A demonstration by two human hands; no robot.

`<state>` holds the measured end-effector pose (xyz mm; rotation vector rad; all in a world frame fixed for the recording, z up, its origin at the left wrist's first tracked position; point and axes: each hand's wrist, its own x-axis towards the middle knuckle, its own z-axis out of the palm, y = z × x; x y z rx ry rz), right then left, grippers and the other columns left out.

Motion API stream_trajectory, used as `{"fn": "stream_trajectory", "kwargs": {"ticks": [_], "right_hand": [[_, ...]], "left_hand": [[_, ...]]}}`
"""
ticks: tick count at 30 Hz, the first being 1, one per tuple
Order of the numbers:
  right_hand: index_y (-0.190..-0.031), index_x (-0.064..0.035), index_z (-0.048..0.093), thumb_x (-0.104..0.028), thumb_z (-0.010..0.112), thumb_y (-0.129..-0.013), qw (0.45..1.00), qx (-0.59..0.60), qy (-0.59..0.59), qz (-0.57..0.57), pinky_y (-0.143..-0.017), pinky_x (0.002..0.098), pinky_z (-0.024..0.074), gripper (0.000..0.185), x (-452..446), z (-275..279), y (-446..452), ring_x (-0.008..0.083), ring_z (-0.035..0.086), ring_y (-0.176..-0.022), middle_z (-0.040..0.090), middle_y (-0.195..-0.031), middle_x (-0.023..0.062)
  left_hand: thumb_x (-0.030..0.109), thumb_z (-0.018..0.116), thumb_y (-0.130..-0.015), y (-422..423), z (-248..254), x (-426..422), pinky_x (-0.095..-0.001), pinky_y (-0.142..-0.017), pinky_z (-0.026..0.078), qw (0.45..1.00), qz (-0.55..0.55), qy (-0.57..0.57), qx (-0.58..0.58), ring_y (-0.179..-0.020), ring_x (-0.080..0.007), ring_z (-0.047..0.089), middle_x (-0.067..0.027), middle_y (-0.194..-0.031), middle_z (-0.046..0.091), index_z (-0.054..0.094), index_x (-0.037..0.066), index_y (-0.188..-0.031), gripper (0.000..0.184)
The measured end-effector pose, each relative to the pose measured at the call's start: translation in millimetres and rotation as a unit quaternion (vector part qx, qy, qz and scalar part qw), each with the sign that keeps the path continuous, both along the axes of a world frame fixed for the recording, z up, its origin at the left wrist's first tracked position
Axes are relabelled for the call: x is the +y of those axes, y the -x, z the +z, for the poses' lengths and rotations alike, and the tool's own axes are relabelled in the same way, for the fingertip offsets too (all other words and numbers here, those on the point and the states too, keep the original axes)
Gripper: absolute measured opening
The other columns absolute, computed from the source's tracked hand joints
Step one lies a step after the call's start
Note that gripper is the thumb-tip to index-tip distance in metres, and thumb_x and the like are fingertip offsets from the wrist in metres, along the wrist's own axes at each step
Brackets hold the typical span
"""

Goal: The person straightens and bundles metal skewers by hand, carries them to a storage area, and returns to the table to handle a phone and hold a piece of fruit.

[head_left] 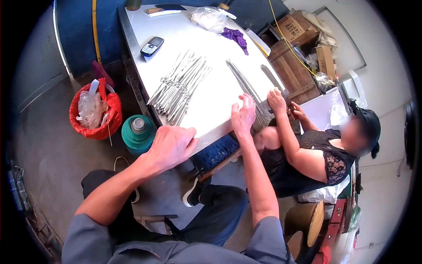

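The left hand [169, 143] is at the near edge of the counter [211, 131], its fingers folded toward the palm and the thumb sticking out to the side; the palm is turned out of sight, so whether it grips anything cannot be told. The right hand [244, 116] is at the same edge, farther along, its fingers half bent and slightly apart, with nothing visible between them. Below the left side of the counter stand one teal container [138, 132] with a grey cap and one red-lined bin [110, 121] with clear plastic inside.

On the counter, just beyond the left hand, lies one loose heap of thin pale rods [182, 86], too many to count, fanned out and overlapping. One narrow bunch of darker strips [241, 77] runs toward the right hand, which partly covers the view of its near end. One shorter grey strip [273, 78] lies near a co-worker's hand [277, 102] at the counter's right side; that person's other hand [300, 113] is close by.

Farther off are one phone [152, 46], one purple cloth [236, 38], one clear plastic bag [209, 19] and one knife-like tool [156, 12]. Past the counter, two cardboard boxes [290, 28] sit by brown wooden boards [293, 72].
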<state>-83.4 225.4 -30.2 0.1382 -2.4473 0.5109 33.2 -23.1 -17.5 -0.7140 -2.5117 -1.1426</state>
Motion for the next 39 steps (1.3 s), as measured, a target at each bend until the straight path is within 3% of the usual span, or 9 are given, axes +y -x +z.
{"fn": "stream_trajectory", "kwargs": {"ticks": [4, 12, 18, 20, 25, 30, 32, 35, 39], "right_hand": [[-0.096, 0.0036, 0.059, -0.016, 0.061, -0.075, 0.984, 0.104, -0.146, -0.009, -0.086, 0.0458, 0.0446, 0.029, 26, 3, 42, 0.0372, 0.055, -0.101, 0.058, -0.107, 0.0217], [-0.115, -0.0021, 0.056, -0.051, 0.058, -0.083, 0.971, -0.189, -0.112, -0.089, -0.095, 0.0465, 0.0405, 0.059, 61, 19, 98, 0.0357, 0.052, -0.113, 0.056, -0.119, 0.0201], [-0.118, -0.001, 0.058, -0.046, 0.061, -0.082, 0.955, -0.262, -0.103, -0.092, -0.094, 0.0426, 0.0428, 0.058, 62, 26, 113, 0.0352, 0.054, -0.111, 0.059, -0.116, 0.0202], [-0.114, 0.0002, 0.06, -0.043, 0.063, -0.081, 0.979, -0.172, -0.108, -0.031, -0.093, 0.0408, 0.044, 0.055, 78, 6, 122, 0.035, 0.053, -0.112, 0.058, -0.117, 0.0201], [-0.088, -0.0025, 0.062, -0.016, 0.056, -0.085, 0.981, -0.073, -0.18, 0.003, -0.081, 0.0482, 0.0459, 0.015, 59, 0, 83, 0.0383, 0.054, -0.089, 0.058, -0.092, 0.0179], [-0.077, 0.0014, 0.062, -0.01, 0.055, -0.083, 0.972, -0.084, -0.219, -0.007, -0.074, 0.0468, 0.049, 0.014, 30, 10, 27, 0.037, 0.057, -0.083, 0.059, -0.085, 0.0191], [-0.075, 0.0009, 0.062, -0.008, 0.055, -0.082, 0.965, -0.075, -0.252, -0.008, -0.071, 0.0451, 0.0505, 0.013, 21, 8, 2, 0.0358, 0.058, -0.081, 0.059, -0.082, 0.0179], [-0.074, -0.0009, 0.061, -0.007, 0.058, -0.08, 0.973, -0.061, -0.223, 0.024, -0.069, 0.0424, 0.0515, 0.01, 5, 9, -36, 0.0339, 0.059, -0.082, 0.059, -0.082, 0.0158], [-0.077, -0.0005, 0.061, -0.009, 0.061, -0.08, 0.98, -0.087, -0.173, 0.039, -0.072, 0.0432, 0.0504, 0.009, -14, 13, -73, 0.0336, 0.058, -0.085, 0.059, -0.086, 0.0157]], "left_hand": [[0.013, 0.064, -0.079, -3, 1, 4, -0.04, -0.05, 0.044, 1.0, -0.012, -0.022, 0.014, -0.055, -0.0345, 0.057, -0.0159, -0.058, 0.054, 0.053, 0.003, -0.065, 0.02], [0.013, 0.067, -0.078, -4, 4, 9, -0.0397, -0.049, 0.046, 0.995, -0.084, -0.043, 0.038, -0.057, -0.0325, 0.057, -0.0122, -0.062, 0.053, 0.049, 0.006, -0.068, 0.022], [0.013, 0.067, -0.079, -10, 0, 19, -0.0386, -0.047, 0.046, 0.986, -0.159, -0.033, 0.035, -0.055, -0.0297, 0.057, -0.0101, -0.059, 0.05, 0.046, 0.006, -0.067, 0.025], [0.013, 0.065, -0.08, -12, 0, 23, -0.0387, -0.048, 0.047, 0.984, -0.172, -0.032, 0.033, -0.055, -0.0295, 0.058, -0.0106, -0.059, 0.052, 0.048, 0.005, -0.068, 0.022], [0.014, 0.062, -0.082, -20, -4, 36, -0.0389, -0.05, 0.048, 0.978, -0.204, -0.021, 0.028, -0.057, -0.0298, 0.061, -0.0121, -0.059, 0.054, 0.049, 0.005, -0.072, 0.018], [0.019, 0.063, -0.082, -32, -2, 51, -0.0439, -0.059, 0.049, 0.979, -0.169, -0.053, -0.1, -0.064, -0.0383, 0.06, -0.0159, -0.066, 0.058, 0.048, 0.003, -0.078, 0.023], [0.019, 0.063, -0.084, -33, -25, 65, -0.0371, -0.056, 0.048, 0.981, -0.157, -0.042, -0.109, -0.062, -0.0281, 0.062, -0.0156, -0.07, 0.06, 0.052, 0.0, -0.089, 0.023], [0.022, 0.057, -0.089, -31, -55, 88, -0.0271, -0.062, 0.048, 0.867, -0.131, -0.231, -0.422, -0.073, -0.0133, 0.061, -0.0075, -0.08, 0.062, 0.053, 0.0, -0.102, 0.026], [0.034, 0.04, -0.099, -26, -66, 110, -0.036, -0.084, 0.045, 0.628, -0.053, -0.463, -0.624, -0.099, -0.0233, 0.056, -0.0132, -0.106, 0.058, 0.052, 0.003, -0.114, 0.036]]}}
